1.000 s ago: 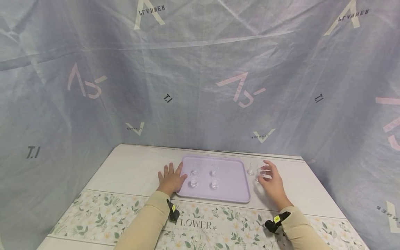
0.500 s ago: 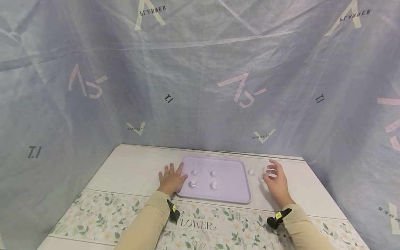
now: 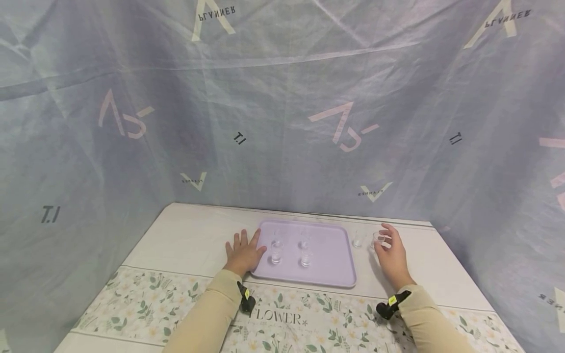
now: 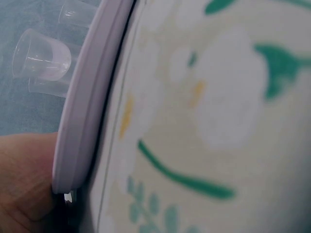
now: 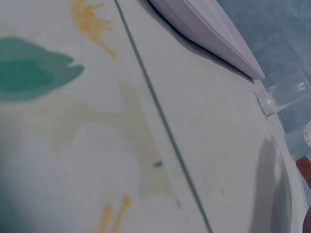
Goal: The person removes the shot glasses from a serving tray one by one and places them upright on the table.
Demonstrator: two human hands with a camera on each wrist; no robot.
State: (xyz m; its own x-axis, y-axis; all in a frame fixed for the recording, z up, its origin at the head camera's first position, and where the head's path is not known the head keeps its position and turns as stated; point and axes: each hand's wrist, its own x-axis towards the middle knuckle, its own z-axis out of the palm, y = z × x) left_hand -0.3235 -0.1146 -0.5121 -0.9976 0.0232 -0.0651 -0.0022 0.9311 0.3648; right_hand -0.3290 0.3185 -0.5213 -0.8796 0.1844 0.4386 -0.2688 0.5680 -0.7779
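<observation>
Six clear cups (image 3: 276,257) are standing or being held in the head view; whether they are containing liquid cannot be told. The left hand (image 3: 244,256) is resting at the 9 o'clock edge of one lilac tray (image 3: 330,267), its fingers lying wide apart. The tray is carrying four cups on its 9 o'clock half: two toward 12 o'clock, two toward 6 o'clock. One lone cup (image 3: 357,240) is standing on the table (image 3: 194,240), just beyond the tray's 3 o'clock edge. Farther toward 3 o'clock, the right hand (image 3: 392,254) is holding the sixth cup (image 3: 376,239) between thumb and fingers. The right wrist view alone is showing a fingertip (image 5: 304,170) close up, against the sixth cup's lower end.
</observation>
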